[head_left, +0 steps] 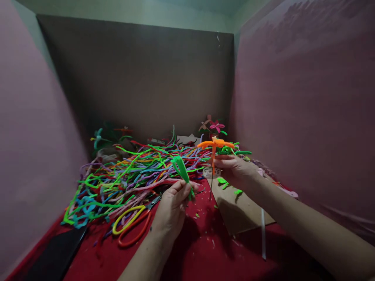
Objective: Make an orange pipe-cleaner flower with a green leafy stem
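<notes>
Orange flower [214, 145] above right hand [230, 166], its fingers pinched around the stem

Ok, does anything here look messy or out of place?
Mostly clutter: the pipe cleaners lie in a tangled heap, green scraps dot the cardboard, and specks litter the red cloth. Scissors at the heap's edge could get buried. No visible damage.

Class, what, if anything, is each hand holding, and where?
The left hand holds a green looped piece by its lower end; the right hand, an orange flower by its stem.
</notes>
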Tool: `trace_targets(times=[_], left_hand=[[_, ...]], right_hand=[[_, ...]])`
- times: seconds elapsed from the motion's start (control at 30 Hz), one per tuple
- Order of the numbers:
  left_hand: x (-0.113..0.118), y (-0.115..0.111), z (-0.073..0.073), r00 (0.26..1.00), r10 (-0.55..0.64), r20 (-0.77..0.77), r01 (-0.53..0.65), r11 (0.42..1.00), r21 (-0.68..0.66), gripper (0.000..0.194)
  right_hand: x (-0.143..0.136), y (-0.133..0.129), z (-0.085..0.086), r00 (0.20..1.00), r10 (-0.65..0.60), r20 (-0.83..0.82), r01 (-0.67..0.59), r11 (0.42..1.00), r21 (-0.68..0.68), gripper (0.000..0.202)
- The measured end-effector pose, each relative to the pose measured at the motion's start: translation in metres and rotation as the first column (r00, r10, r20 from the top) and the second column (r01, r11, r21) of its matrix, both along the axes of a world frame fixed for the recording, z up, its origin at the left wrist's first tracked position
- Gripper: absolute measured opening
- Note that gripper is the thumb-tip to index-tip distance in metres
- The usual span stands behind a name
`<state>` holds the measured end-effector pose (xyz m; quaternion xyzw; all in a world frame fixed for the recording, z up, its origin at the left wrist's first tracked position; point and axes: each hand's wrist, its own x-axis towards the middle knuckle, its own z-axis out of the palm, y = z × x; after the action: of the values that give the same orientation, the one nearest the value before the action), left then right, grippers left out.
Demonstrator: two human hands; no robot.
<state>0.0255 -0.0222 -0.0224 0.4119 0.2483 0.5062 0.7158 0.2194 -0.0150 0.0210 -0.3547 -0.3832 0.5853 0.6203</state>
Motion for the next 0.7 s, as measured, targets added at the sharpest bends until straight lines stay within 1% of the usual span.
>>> trace_targets(times=[0.07, 0.13, 0.23, 0.33, 0.47, 0.57, 0.7], left_hand=[[0.001, -0.002, 0.001, 1.000, 0.010, -0.001, -0.010, 1.000, 0.027, 0.013], [0.003, -0.003, 0.001, 1.000, 0.014, -0.001, -0.014, 1.000, 0.027, 0.012], [0.005, -0.004, 0.002, 1.000, -0.011, -0.012, 0.011, 1.000, -0.013, 0.010], [0.006, -0.005, 0.003, 0.998, -0.047, -0.052, 0.046, 0.999, -0.022, 0.013], [0.007, -0.006, 0.003, 0.994, -0.038, -0.107, 0.040, 0.999, 0.022, 0.017], [0.005, -0.006, 0.003, 0.982, -0.031, -0.187, 0.048, 0.995, 0.087, 0.021], [0.002, -0.005, 0.004, 0.940, -0.072, -0.334, 0.127, 0.981, 0.146, 0.022]], right_hand=[[-0.016, -0.003, -0.008, 0.992, 0.120, -0.029, -0.121, 0.992, -0.039, 0.019], [-0.028, -0.005, -0.015, 0.981, 0.191, -0.029, -0.192, 0.980, -0.042, 0.019], [-0.038, -0.006, -0.024, 0.973, 0.222, -0.062, -0.223, 0.975, -0.015, 0.018], [-0.041, -0.006, -0.032, 0.960, 0.279, -0.038, -0.280, 0.959, -0.037, 0.019], [-0.040, -0.008, -0.036, 0.952, 0.306, 0.024, -0.305, 0.951, -0.040, 0.017], [-0.040, -0.010, -0.035, 0.947, 0.322, 0.008, -0.322, 0.946, -0.044, 0.019], [-0.041, -0.011, -0.034, 0.947, 0.320, 0.023, -0.320, 0.947, -0.028, 0.020]])
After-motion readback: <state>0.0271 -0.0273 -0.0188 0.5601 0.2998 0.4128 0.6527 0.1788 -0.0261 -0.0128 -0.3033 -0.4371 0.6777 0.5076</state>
